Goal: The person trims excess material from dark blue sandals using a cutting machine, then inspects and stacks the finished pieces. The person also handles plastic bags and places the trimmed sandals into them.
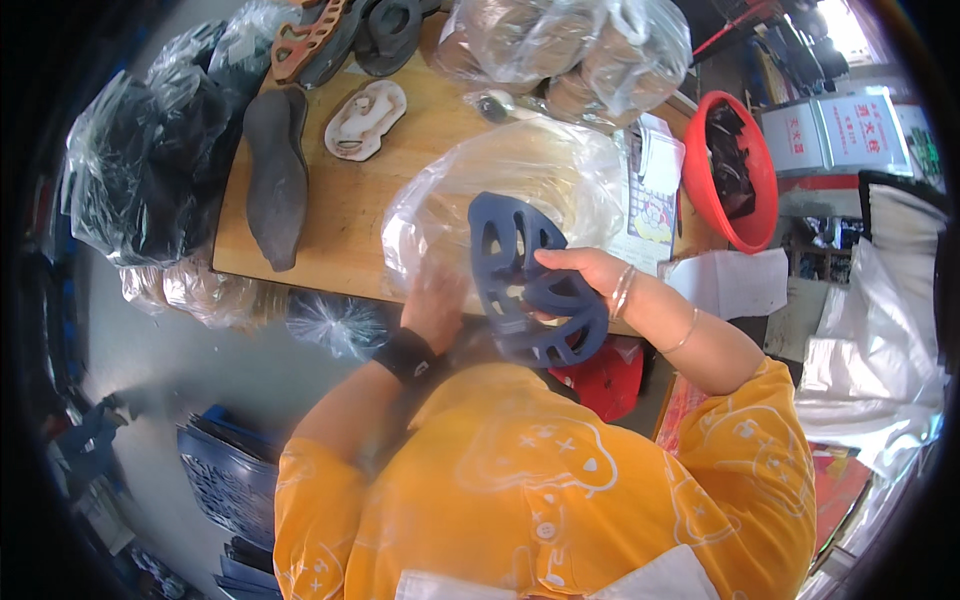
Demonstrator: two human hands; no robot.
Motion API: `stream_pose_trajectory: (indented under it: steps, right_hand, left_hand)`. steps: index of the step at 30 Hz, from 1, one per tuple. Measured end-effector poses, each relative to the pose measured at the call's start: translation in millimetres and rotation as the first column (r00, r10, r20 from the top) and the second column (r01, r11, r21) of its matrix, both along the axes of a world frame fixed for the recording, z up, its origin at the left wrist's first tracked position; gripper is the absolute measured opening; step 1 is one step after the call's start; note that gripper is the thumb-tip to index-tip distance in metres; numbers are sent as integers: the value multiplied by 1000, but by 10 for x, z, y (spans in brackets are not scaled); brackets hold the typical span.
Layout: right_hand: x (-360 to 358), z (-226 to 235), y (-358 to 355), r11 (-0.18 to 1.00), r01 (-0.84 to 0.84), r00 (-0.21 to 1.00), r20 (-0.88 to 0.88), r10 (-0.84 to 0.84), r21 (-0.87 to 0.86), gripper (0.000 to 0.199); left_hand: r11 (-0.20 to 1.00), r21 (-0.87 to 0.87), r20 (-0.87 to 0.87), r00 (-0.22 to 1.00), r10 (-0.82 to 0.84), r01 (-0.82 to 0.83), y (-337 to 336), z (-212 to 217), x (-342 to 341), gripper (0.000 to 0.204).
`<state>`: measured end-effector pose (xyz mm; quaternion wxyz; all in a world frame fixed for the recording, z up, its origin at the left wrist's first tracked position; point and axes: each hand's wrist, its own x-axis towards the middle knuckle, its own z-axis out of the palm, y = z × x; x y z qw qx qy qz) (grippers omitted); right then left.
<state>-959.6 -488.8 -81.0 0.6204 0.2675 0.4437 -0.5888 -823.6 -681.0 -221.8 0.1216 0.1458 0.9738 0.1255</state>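
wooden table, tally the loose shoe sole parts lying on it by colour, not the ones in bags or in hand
On the wooden table:
dark grey sole: 1
white sole piece: 1
orange-brown sole piece: 1
black sole pieces: 2, partly overlapped, count uncertain
Total: 5

Small footwear workshop. Wooden worktable [330, 215] ahead of hands, scattered with shoe soles: dark grey sole [276, 175], white sole piece [364, 120], brown cut-out sole [308, 38]. Clear bags of parts [565, 45] beyond hands, black bagged stock [145, 160] far left. Red basin of black pieces [722, 195] to right. Concrete floor [180, 350] below left.
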Motion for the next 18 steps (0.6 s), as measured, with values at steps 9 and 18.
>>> stream_pose_trajectory:
  steps: [9,18]
  right_hand:
    - [-537,-716,-531,986,126,991,54,-121,-106,49]
    - [-195,-2040,-526,936,334,942,7,-336,-114,44]
  left_hand:
    - [990,128,-85,995,-50,61,-125,-102,-16,37]
    - [978,185,527,831,-181,96,-278,393,-292,36]
